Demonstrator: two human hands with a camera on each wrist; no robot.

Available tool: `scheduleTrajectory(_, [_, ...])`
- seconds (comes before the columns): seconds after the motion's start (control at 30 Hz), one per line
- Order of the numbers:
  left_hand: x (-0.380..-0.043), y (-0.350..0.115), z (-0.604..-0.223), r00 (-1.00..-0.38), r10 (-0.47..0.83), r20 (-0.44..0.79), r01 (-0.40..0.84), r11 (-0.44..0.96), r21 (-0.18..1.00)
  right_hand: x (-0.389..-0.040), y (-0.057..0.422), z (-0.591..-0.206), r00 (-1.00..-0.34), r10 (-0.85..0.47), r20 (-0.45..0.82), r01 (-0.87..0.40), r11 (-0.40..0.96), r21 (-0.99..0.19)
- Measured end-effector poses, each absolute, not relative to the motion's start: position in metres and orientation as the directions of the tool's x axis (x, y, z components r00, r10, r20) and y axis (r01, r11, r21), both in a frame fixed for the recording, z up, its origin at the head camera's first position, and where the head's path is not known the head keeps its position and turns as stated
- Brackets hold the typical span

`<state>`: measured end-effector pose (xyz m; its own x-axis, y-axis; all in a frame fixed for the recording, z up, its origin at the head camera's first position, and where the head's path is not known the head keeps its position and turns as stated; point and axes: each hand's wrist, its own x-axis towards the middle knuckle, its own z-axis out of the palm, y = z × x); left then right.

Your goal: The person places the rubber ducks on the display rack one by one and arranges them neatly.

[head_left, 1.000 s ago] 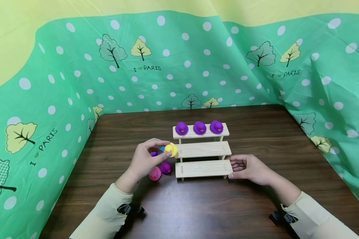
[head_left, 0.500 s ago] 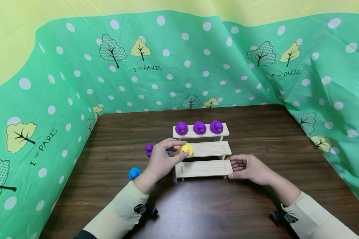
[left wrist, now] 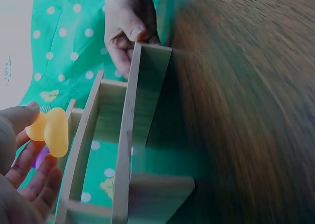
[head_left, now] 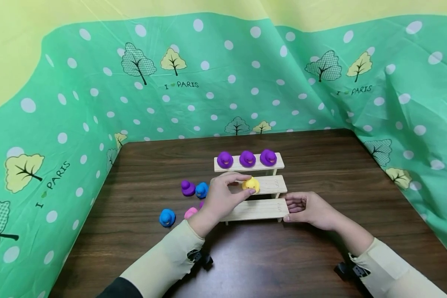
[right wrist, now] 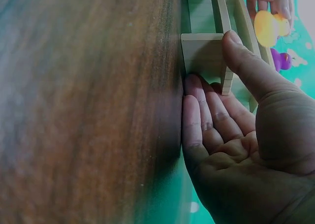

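Between thumb and fingertips my left hand (head_left: 221,198) pinches a yellow rubber duck (head_left: 251,185), close over the middle tier of a three-tier wooden stand (head_left: 258,210). In the left wrist view the duck (left wrist: 56,133) shows beside the edges of the tiers. My right hand (head_left: 314,211) is at the right end of the lowest tier. Its thumb (right wrist: 238,51) lies on the board's edge and its fingers reach around the other side, gripping that end. A row of purple rubber ducks (head_left: 247,159) sits on the top tier. My left hand hides the middle tier's left part.
Left of the stand, a purple duck (head_left: 188,188), a blue duck (head_left: 202,190) and another blue duck (head_left: 167,217) sit on the dark wooden table (head_left: 134,194). A pink duck (head_left: 191,212) is partly behind my left wrist. A green dotted cloth (head_left: 193,95) encloses the table.
My left hand has moved right with the yellow duck, from the stand's left end to above the middle tier. Ducks behind it came into view. My right hand has stayed in place.
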<state>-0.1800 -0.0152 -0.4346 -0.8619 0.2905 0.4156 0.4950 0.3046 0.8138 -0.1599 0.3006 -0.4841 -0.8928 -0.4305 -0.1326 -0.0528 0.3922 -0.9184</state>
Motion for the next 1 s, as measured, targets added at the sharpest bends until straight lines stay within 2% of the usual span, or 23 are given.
scheduleTrajectory(0.17, [-0.181,-0.002,-0.433,-0.865,0.299,0.403,0.492,0.348,0.798,-0.16,0.301,-0.485,-0.891,-0.438,-0.12,-0.063,0.383,-0.922])
scheduleTrajectory(0.4, [-0.185,0.011,-0.433,-0.85,0.338,0.404,0.505,0.303,0.808,-0.157,0.3,-0.481,-0.888,-0.446,-0.113,-0.063,0.361,-0.93])
scheduleTrajectory(0.63, [-0.188,0.022,-0.432,-0.853,0.353,0.385,0.497,0.321,0.806,-0.157,0.298,-0.48,-0.893,-0.432,-0.126,-0.054,0.381,-0.923])
scheduleTrajectory(1.0, [-0.187,0.041,-0.432,-0.819,0.354,0.451,0.572,0.45,0.686,-0.158,0.301,-0.484,-0.896,-0.424,-0.131,-0.058,0.406,-0.912])
